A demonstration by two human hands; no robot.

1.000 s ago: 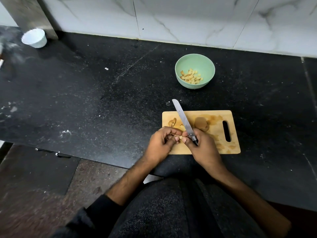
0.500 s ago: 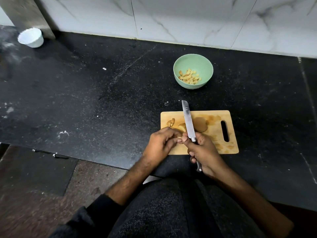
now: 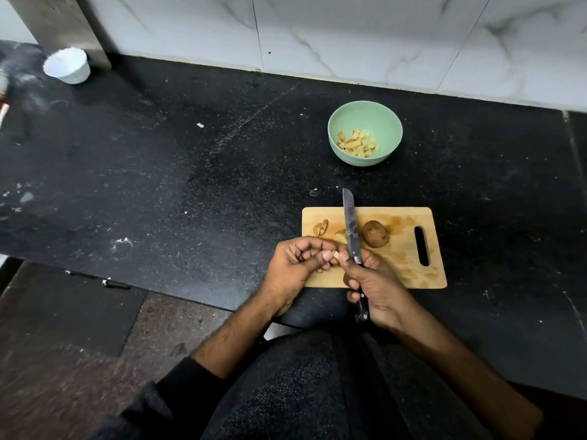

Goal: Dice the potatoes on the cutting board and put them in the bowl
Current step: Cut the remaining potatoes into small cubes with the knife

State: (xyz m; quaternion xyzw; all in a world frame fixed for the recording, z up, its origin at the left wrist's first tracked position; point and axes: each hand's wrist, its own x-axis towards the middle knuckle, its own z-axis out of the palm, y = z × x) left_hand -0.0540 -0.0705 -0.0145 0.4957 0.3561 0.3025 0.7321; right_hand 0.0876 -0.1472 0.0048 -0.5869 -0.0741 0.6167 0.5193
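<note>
Pale, wet-cut potato is what I am working with, so I rate it firm and stiff but slick on the cut faces; best held by the dry brown skin or pinched across flat sides. Leftmost on the pale wooden cutting board point(image 3: 409, 274) lie a few thin brown-skinned potato slices point(image 3: 320, 228), leaning together near the far left corner. My left hand point(image 3: 293, 265) is curled, fingertips pinching a small pale potato piece point(image 3: 335, 255) just above the board's near left part. Touching it from the right, my right hand point(image 3: 376, 285) is wrapped round the black handle of the steel kitchen knife point(image 3: 352, 228); its long axis runs straight away from me, tip past the board's far edge. Right of the blade sits a brown round potato half point(image 3: 375, 234), light, unlikely to roll if cut-face down. Beyond, well apart, the mint-green round bowl point(image 3: 390, 122) holds diced potato cubes point(image 3: 358, 143).
</note>
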